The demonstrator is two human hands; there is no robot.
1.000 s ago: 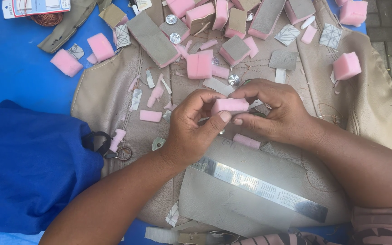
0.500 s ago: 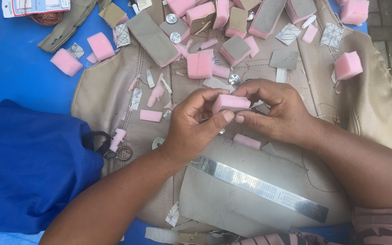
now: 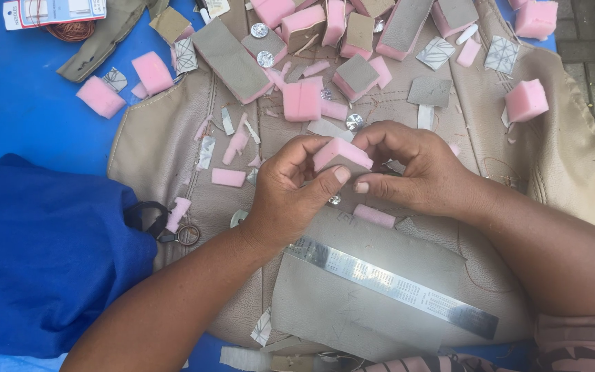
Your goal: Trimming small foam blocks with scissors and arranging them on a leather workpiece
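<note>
Head view: we see both hands meeting over a beige leather-like sheet (image 3: 173, 138) spread on a blue tarpaulin (image 3: 29, 131). Our left hand (image 3: 290, 196) and right hand (image 3: 418, 169) together pinch a small pink foam block with a grey-brown facing (image 3: 342, 153). The left thumb presses its lower edge, and the right fingertips close on its far end. The block sits between the two hands, raised just above the sheet.

We judge the block light, soft and compressible. A firm squeeze will likely deform the foam, so grip belongs on the stiffer faced side and the short ends. It does not look slippery or fragile.

A long metal ruler (image 3: 394, 286) lies near the wrists on a grey sheet. Many more pink foam pieces (image 3: 301, 100) are scattered beyond the hands. A folded blue cloth (image 3: 43, 255) rests at the left, with dark scissors (image 3: 166, 224) touching its edge.
</note>
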